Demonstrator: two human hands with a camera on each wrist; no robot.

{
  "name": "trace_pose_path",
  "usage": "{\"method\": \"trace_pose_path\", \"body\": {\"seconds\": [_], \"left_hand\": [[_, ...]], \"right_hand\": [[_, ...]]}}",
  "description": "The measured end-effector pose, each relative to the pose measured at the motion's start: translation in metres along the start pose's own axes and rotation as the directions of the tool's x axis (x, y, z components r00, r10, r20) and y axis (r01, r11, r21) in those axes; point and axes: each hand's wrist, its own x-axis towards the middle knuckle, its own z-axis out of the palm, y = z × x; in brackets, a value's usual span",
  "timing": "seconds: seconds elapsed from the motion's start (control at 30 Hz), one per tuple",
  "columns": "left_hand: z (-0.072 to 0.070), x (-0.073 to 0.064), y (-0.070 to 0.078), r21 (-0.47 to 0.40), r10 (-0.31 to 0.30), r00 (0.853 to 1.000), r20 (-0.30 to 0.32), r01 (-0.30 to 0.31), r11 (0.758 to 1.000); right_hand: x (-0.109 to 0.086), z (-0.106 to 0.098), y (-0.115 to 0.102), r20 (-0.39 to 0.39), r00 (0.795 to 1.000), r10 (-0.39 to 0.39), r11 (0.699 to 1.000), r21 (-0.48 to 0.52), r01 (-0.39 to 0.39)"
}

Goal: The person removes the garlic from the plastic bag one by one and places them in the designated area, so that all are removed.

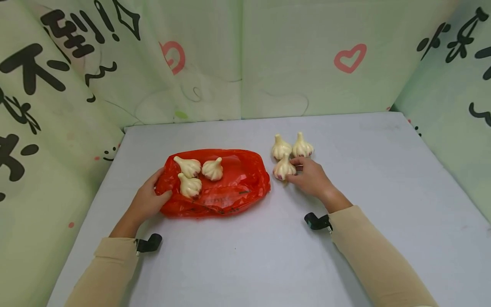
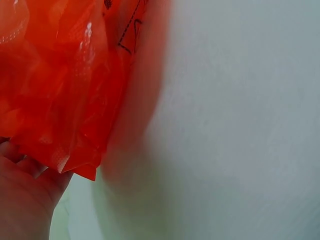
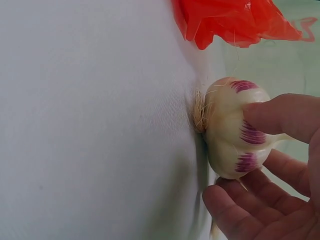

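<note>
A red plastic bag (image 1: 241, 170) lies spread on the table, with three garlic bulbs (image 1: 189, 186) on its left part. My left hand (image 1: 147, 198) grips the bag's left edge between thumb and fingers; in the left wrist view the bag (image 2: 60, 90) covers most of the fingertips. To the right of the bag, my right hand (image 1: 312, 179) holds one garlic bulb (image 1: 284, 167) at its side. Seen from the right wrist, that bulb (image 3: 235, 127) has purple streaks and a tuft of roots close to the table. Two more garlic bulbs (image 1: 302, 146) stand just behind it.
The table (image 1: 238, 264) has a pale cloth top. Light green curtains (image 1: 291, 55) with black writing and red hearts hang behind it and at both sides. A small black camera (image 1: 317, 221) is strapped at each wrist.
</note>
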Motion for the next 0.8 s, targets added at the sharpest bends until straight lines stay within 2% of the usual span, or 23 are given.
{"method": "trace_pose_path", "body": {"seconds": [0.43,0.8], "left_hand": [[0.0010,-0.0011,0.0024,-0.002,0.028,1.000,-0.003,-0.028,1.000],[0.0027,-0.0020,0.0006,-0.009,0.031,0.999,-0.006,-0.031,0.999]], "right_hand": [[0.0004,-0.0019,-0.0042,-0.001,1.000,0.017,1.000,-0.023,-0.017],[-0.0004,-0.0002,0.0008,0.003,1.000,0.024,0.999,-0.028,-0.024]]}}
